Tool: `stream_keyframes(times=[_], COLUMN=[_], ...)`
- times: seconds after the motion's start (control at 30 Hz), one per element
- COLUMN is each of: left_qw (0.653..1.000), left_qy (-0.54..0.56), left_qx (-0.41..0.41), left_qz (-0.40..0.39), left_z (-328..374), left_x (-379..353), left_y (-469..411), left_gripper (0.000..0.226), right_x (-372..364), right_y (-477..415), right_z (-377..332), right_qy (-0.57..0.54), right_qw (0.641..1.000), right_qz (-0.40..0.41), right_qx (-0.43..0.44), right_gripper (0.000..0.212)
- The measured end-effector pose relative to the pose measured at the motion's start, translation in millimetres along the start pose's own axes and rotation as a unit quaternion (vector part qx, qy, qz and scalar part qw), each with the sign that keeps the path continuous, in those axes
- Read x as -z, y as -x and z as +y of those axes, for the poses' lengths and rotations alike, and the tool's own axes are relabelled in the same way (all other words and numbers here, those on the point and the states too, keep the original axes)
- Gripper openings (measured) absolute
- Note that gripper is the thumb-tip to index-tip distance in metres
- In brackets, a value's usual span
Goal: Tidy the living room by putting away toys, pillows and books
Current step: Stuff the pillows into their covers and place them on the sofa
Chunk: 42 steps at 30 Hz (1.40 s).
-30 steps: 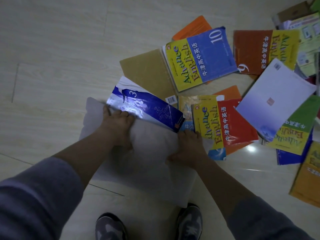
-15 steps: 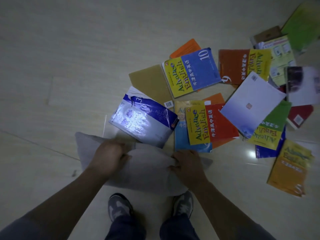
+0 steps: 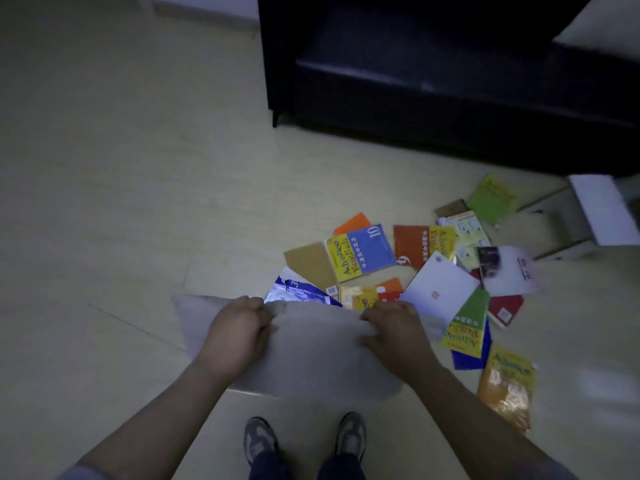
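— What differs from a moment ago?
— The pillow [image 3: 311,351] is up off the floor [image 3: 138,202] now. The view sits higher, and a dark sofa [image 3: 450,81] shows beyond the books [image 3: 360,252].
— And the hands?
— Left hand [image 3: 235,330] and right hand [image 3: 394,334] each grip its top edge, fingers curled over it — it hangs between them, above the shoes [image 3: 259,438].

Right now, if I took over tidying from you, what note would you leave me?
Left hand: grips the pillow by its top edge.
Right hand: grips the same edge.
Pillow: held up between both hands; it seems off the floor.
Books: scattered on the floor, right of the pillow, before the dark sofa.
Done: pillow picked up.
Left: put the pillow away, then gather every book. No toys in view.
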<state>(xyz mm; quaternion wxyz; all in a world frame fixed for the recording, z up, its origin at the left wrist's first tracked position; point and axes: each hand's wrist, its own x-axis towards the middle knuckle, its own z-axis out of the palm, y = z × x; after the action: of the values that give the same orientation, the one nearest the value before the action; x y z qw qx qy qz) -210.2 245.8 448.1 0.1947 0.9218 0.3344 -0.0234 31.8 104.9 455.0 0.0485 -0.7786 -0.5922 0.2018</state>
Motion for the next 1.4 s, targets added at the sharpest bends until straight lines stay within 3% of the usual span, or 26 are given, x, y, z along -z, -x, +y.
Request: stream_keyframes(times=[0.17,0.33,0.7,1.03,1.4], left_qw=[0.997,0.987,0.922,0.865,0.862], left_qy=[-0.016,-0.056,-0.135,-0.173,-0.143], left_qx=[-0.016,-0.075,-0.196,-0.244,-0.251], left_qz=[0.076,0.134,0.305,0.402,0.417], left_z=[27,54,103,157,157], left_x=[107,221,435,538,582], left_y=[10,17,-3,-53,-118], left_gripper=[0.035,0.036,0.042,0.04,0.043], right_x=[109,206,405,525,590], right_y=[14,36,59,48,5], right_z=[-38,-76,-137,-124,-113], right_qy=[0.0,0.017,0.07,0.084,0.118], right_qw=[0.999,0.989,0.945,0.911,0.881], right_qz=[0.046,0.143,0.318,0.402,0.456], right_qx=[0.005,0.028,0.038,0.038,0.037], right_gripper=[0.049,0.034,0.035,0.019,0.018])
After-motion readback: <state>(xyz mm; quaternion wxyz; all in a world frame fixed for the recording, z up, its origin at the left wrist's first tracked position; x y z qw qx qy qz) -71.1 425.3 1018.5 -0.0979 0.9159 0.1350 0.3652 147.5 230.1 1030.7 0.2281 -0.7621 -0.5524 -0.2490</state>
